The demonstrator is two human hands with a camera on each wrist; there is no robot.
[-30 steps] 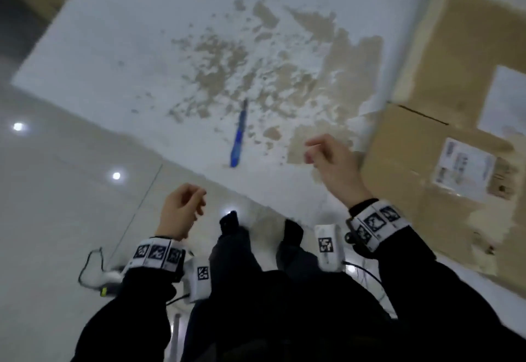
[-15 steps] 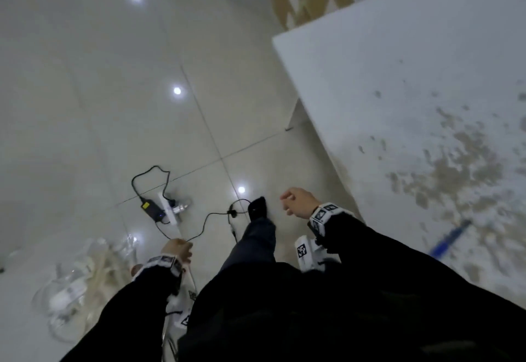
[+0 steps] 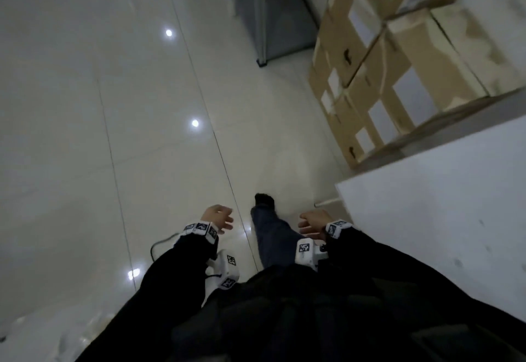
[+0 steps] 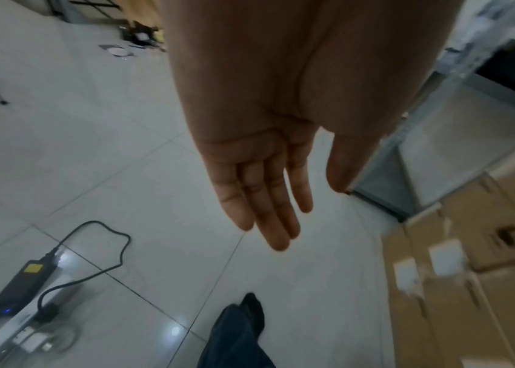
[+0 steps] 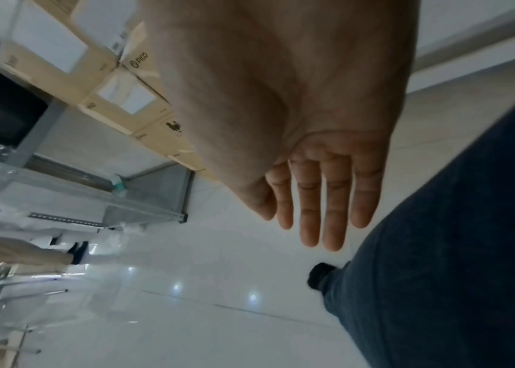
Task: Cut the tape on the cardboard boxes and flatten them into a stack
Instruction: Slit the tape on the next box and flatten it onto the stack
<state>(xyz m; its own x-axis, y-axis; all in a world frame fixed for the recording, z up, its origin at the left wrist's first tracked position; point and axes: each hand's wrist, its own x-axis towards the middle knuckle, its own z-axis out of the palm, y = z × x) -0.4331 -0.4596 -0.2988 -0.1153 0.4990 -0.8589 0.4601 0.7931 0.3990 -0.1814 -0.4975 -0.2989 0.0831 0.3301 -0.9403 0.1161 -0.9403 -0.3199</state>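
A stack of taped brown cardboard boxes (image 3: 378,59) with white labels stands on the floor at the upper right, beyond the white table (image 3: 444,219). The same boxes (image 4: 470,261) show at the right of the left wrist view and the boxes (image 5: 117,82) at the upper left of the right wrist view. My left hand (image 3: 217,218) hangs empty over the floor, fingers (image 4: 269,211) straight. My right hand (image 3: 311,223) hangs empty beside the table's corner, fingers (image 5: 319,211) straight. Both hands are well short of the boxes.
A grey metal rack leg (image 3: 263,14) stands left of the boxes. A power adapter with black cable (image 4: 29,276) lies on the tiled floor behind my left hand. My leg and dark shoe (image 3: 264,200) step forward. Another person's legs (image 5: 45,251) stand far off.
I have turned away from the table and its blue cutter toward the stacked boxes. Both hands dropped to my sides and their fingers straightened.
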